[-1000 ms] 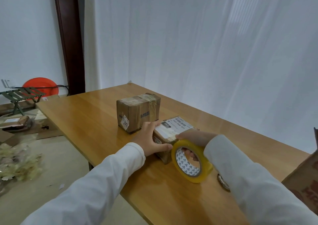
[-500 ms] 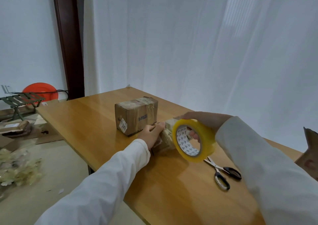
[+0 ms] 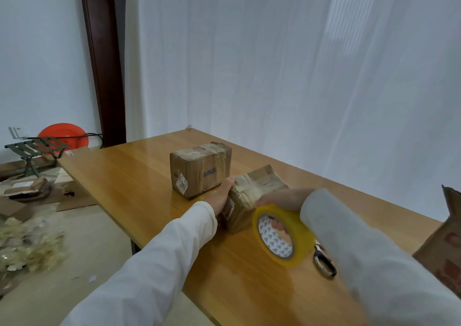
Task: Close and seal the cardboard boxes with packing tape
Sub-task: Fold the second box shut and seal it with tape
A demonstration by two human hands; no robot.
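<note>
Two boxes sit on the table (image 3: 139, 176); the far box (image 3: 199, 168) already wears tape across its top and stands apart, so I judge it finished. The near box (image 3: 252, 196) is the one I am working — my left hand (image 3: 220, 196) lies flat against its left side, fingers straight, bracing it so it cannot slide as tape is pulled across; my right hand (image 3: 284, 198) has its fingers hooked through the core of the yellow tape roll (image 3: 282, 236), held just beside the box's near right edge, likely to lay a strip over it. Scissors (image 3: 324, 263) wait near right, partly hidden by my sleeve — handy for cutting.
</note>
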